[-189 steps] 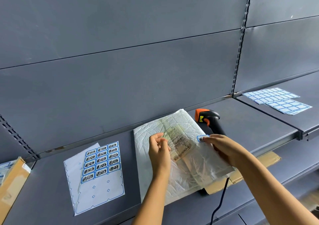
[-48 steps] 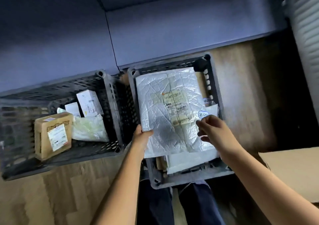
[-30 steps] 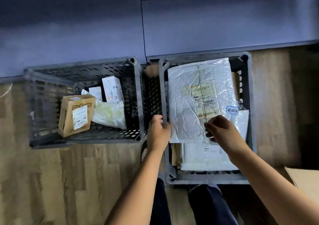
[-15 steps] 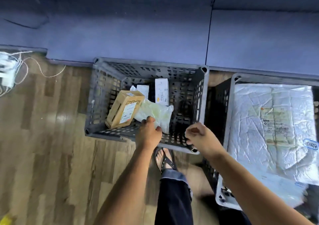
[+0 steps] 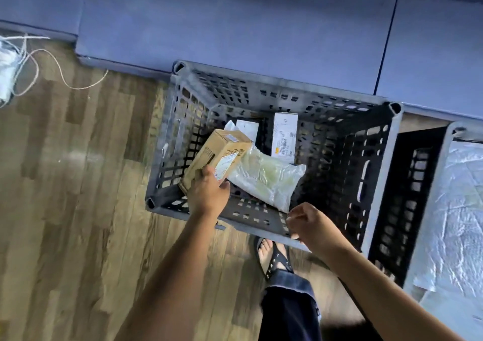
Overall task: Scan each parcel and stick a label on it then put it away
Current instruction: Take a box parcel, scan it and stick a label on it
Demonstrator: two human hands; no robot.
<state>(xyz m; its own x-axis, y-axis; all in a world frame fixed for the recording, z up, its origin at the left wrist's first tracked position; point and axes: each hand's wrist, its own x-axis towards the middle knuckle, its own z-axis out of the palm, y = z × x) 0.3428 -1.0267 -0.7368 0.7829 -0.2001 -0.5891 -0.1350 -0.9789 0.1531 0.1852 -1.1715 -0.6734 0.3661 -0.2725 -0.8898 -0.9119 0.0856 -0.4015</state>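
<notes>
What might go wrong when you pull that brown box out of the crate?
The left hand holds the box by just one end, so it might tip or slip out. The soft bag lies right beside the box and may slide when it lifts. The box might also bump the crate wall.

Left hand point(image 5: 207, 191) around cardboard box point(image 5: 220, 148)
</notes>
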